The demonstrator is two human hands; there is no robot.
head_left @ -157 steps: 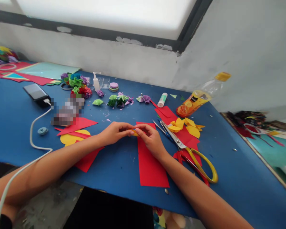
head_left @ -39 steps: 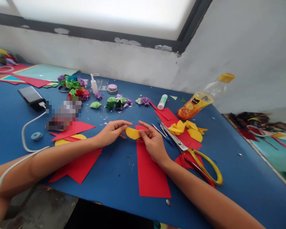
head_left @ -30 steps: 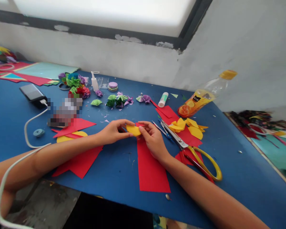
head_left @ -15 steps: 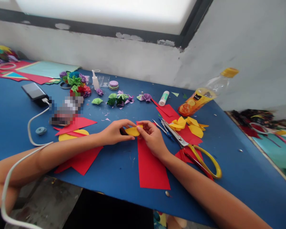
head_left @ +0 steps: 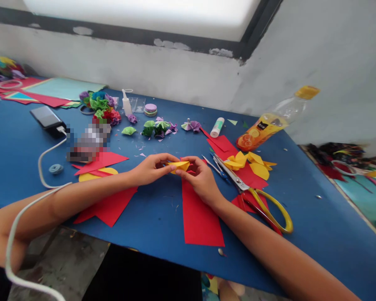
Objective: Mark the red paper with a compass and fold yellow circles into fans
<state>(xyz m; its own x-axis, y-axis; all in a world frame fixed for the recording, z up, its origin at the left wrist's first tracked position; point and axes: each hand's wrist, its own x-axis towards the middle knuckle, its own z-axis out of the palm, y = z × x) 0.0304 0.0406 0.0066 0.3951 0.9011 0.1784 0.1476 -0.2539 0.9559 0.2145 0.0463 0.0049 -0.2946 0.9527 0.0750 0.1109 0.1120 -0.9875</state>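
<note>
A small folded piece of yellow paper (head_left: 179, 166) is pinched between my two hands, just above the blue table. My left hand (head_left: 155, 168) closes on its left end with thumb and fingers. On the other end, my right hand (head_left: 200, 177) has its fingers closed too, partly hiding the paper. Beneath my right hand lies a red paper strip (head_left: 202, 221). Large scissors (head_left: 242, 186) with yellow and red handles rest to the right, beside a smaller blue-handled pair (head_left: 218, 170). Folded yellow paper pieces (head_left: 253, 163) lie on red paper behind the scissors.
An orange drink bottle (head_left: 265, 125) leans at the back right, near a glue stick (head_left: 217, 127). Crumpled paper flowers (head_left: 158, 128) and a white squeeze bottle (head_left: 126, 103) stand at the back. Left are a blurred-out object (head_left: 89, 142), a power bank (head_left: 47, 120) and its white cable (head_left: 40, 167).
The yellow paper has turned in my fingers, and its folded faces now show. My left thumb and fingertips have moved in to the right and closed on it.
</note>
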